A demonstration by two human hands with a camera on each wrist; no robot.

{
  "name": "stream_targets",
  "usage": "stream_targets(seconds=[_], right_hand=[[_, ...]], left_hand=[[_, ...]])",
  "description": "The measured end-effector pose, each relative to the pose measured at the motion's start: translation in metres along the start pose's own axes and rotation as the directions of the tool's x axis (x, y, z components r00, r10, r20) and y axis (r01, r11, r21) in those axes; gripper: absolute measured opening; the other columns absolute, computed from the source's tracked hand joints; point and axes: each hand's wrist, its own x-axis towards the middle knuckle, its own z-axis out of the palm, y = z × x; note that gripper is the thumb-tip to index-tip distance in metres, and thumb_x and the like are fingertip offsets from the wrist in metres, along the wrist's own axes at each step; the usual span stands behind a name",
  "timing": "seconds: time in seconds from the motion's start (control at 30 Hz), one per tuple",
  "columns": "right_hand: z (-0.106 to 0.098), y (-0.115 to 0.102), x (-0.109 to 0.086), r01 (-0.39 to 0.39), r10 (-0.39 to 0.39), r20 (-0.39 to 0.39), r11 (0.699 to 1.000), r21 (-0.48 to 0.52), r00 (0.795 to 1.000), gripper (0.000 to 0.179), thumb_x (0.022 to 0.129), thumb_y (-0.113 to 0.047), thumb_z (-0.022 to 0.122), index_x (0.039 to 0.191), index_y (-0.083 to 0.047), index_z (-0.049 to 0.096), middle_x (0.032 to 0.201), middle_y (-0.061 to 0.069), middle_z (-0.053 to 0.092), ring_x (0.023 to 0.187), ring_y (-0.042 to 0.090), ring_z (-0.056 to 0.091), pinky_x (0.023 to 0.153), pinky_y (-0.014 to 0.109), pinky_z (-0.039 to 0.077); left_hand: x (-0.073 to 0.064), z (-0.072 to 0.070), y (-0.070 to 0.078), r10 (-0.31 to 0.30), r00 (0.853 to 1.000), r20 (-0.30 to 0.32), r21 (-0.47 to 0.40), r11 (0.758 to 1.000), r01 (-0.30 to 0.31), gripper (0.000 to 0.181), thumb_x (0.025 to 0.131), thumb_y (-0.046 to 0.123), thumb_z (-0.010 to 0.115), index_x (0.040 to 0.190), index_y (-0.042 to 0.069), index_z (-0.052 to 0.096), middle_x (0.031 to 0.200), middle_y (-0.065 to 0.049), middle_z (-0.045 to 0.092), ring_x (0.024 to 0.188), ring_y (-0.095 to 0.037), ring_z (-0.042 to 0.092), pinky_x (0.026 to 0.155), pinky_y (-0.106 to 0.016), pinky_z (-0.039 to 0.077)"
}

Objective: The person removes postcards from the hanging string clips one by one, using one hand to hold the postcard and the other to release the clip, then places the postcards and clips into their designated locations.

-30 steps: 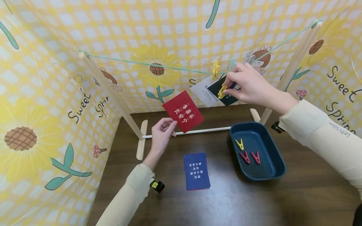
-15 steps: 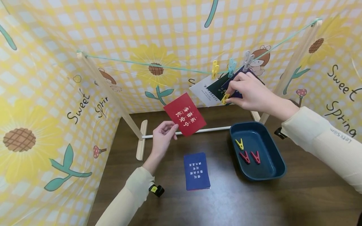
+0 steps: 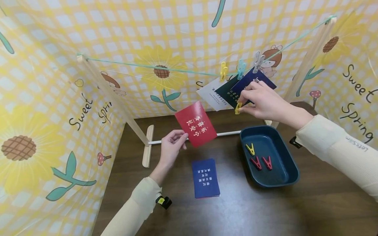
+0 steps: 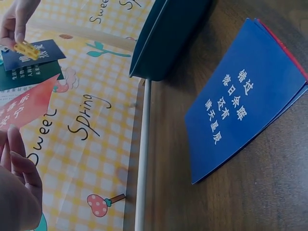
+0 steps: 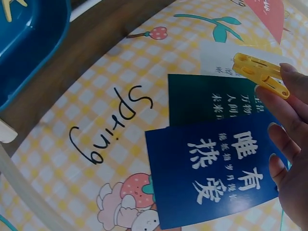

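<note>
My left hand (image 3: 172, 146) pinches a red card (image 3: 196, 124) with white lettering by its lower left corner, below the green string (image 3: 127, 65). Between thumb and forefinger of my right hand (image 3: 262, 101) is a yellow clothespin (image 5: 262, 72), held in front of the hanging cards. A white card (image 3: 210, 95), a dark green card (image 5: 192, 103) and a dark blue card (image 5: 207, 178) overlap on the string. They hang from a yellow clothespin (image 3: 223, 71), a light blue clothespin (image 3: 241, 69) and a clear grey clothespin (image 3: 258, 61).
Wooden posts (image 3: 110, 95) at either side carry the string, with a white rod (image 3: 228, 134) low between them. A dark blue tray (image 3: 283, 144) at right holds one yellow and two red clothespins (image 3: 267, 163). A stack of blue cards (image 3: 205, 178) lies on the table in front.
The right hand has shifted slightly down and right with its clothespin, uncovering more of the hanging cards and clothespins. The left hand has brought the red card a little right and down.
</note>
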Motion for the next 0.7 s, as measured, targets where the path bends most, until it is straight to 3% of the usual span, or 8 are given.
stream_targets(seconds=[0.33, 0.7], right_hand=[[0.012, 0.003, -0.014, -0.042, 0.041, 0.035, 0.999, 0.011, 0.999, 0.021, 0.081, -0.014, 0.090, 0.096, -0.010, 0.076, 0.087, 0.004, 0.072, 0.089, 0.024, 0.053, 0.075, 0.041, 0.038], [0.021, 0.007, -0.027, -0.063, 0.062, 0.070, 0.998, 0.011, 0.996, 0.020, 0.084, -0.019, 0.086, 0.099, -0.009, 0.078, 0.085, 0.002, 0.072, 0.084, 0.023, 0.051, 0.071, 0.037, 0.035]], left_hand=[[-0.006, -0.003, -0.004, -0.045, 0.999, 0.013, 0.044, 0.998, 0.045, 0.019, 0.096, 0.002, 0.073, 0.109, -0.012, 0.069, 0.076, 0.005, 0.073, 0.051, -0.010, 0.058, 0.052, -0.019, 0.046], [-0.016, -0.006, -0.003, -0.141, 0.990, -0.020, -0.049, 0.989, 0.140, 0.016, 0.099, 0.005, 0.071, 0.109, -0.008, 0.069, 0.080, 0.003, 0.075, 0.050, -0.010, 0.056, 0.050, -0.020, 0.042]])
